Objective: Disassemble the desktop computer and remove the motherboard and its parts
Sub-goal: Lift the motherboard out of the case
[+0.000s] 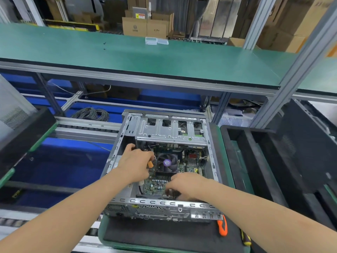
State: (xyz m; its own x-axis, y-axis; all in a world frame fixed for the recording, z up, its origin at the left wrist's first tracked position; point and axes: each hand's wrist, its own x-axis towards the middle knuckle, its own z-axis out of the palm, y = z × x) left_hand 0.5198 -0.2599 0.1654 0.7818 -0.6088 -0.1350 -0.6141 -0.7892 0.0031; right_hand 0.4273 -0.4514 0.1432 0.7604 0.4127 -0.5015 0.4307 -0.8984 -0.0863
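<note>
An open desktop case [156,203] lies flat on a green-edged tray, its green motherboard [155,185] exposed inside. A black cooler fan [166,163] with a purple centre sits mid-board. My left hand [135,162] is inside the case at the left of the fan, fingers curled round an orange connector [150,164] and its cable. My right hand [186,185] is at the near side of the board, fingers curled down onto a black part by the rear wall; what it holds is hidden. A silver drive cage [169,130] spans the far end.
An orange-handled tool [222,228] and a yellow-black one [245,240] lie on the black mat at the tray's near right. Black foam trays [255,161] stand at right, another case at left [14,115]. A green shelf [138,57] overhangs beyond; coiled cables [91,114] lie behind.
</note>
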